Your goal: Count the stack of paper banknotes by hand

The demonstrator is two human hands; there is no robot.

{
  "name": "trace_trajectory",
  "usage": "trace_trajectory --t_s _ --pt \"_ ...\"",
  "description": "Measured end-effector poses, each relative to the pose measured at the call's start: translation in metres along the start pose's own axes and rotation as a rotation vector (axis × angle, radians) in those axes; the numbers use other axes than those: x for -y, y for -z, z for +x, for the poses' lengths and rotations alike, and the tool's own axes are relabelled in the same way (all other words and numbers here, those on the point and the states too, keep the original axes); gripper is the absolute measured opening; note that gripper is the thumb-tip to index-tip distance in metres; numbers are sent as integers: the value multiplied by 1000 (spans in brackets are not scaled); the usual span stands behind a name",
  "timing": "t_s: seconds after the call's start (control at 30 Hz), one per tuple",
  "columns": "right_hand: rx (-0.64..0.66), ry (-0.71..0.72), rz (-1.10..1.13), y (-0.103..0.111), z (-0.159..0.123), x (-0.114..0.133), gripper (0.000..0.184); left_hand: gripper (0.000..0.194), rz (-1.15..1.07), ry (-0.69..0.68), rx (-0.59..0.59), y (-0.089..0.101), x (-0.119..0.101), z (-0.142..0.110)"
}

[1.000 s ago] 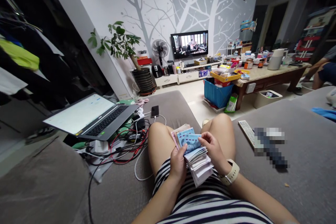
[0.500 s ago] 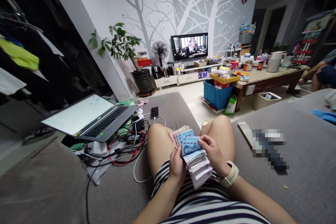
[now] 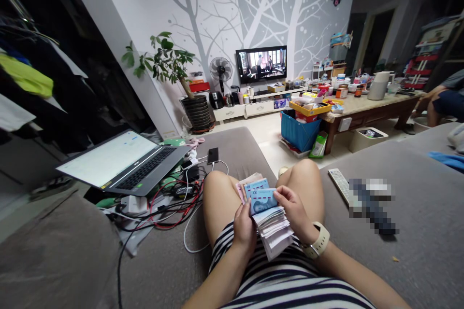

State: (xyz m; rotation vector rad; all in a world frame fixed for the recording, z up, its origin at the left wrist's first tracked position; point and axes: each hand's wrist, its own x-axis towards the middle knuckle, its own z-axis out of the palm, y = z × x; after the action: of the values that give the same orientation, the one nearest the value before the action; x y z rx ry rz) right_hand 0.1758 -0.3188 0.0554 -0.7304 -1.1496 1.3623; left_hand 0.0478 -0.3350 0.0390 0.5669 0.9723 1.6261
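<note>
My left hand (image 3: 245,227) grips a bundle of paper notes (image 3: 274,231) along its left side, the thumb on top, over my lap and just on the near side of my knees (image 3: 306,178). My right hand (image 3: 293,207) pinches the upper right corner of the front blue note (image 3: 263,202) between thumb and forefinger. Another blue note (image 3: 255,185) and some pinkish ones (image 3: 243,190) fan out behind it, and the folded white-looking ends hang below. A pale watch (image 3: 319,241) circles my right wrist. I sit on a grey sofa (image 3: 427,251); toward its left edge an open laptop (image 3: 145,166) stands beside tangled cables (image 3: 181,212), a phone (image 3: 213,155) lies nearer the far edge, and to my right a light remote (image 3: 340,184) lies beside a blurred dark object (image 3: 379,212).
</note>
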Motion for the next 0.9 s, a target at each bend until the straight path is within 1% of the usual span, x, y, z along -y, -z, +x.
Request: trace_trajectory --t_s 0.1,0.27,0.33,0.47,0.6,0.67,0.8,0.9 --pt "-2 4 -10 0 0 0 30 32 21 -15 2 -1 -2 -2" --pt "43 -3 -14 0 1 1 34 35 -55 58 31 -4 -4 -4" --pt "47 18 -40 0 1 1 34 37 -69 67 36 -5 -6 -6" --pt "13 58 -90 2 2 0 30 43 -71 77 54 -7 -8 -8" --pt "-66 56 -62 3 4 -2 31 47 -90 66 115 -8 -10 -11" --pt "-75 55 -45 3 4 -3 32 47 -92 65 133 -8 -10 -12" --pt "-11 17 -59 4 2 -3 33 45 -76 78 110 -7 -8 -10" --pt "-5 5 -64 3 1 -3 35 38 -58 71 62 -4 -5 -7"
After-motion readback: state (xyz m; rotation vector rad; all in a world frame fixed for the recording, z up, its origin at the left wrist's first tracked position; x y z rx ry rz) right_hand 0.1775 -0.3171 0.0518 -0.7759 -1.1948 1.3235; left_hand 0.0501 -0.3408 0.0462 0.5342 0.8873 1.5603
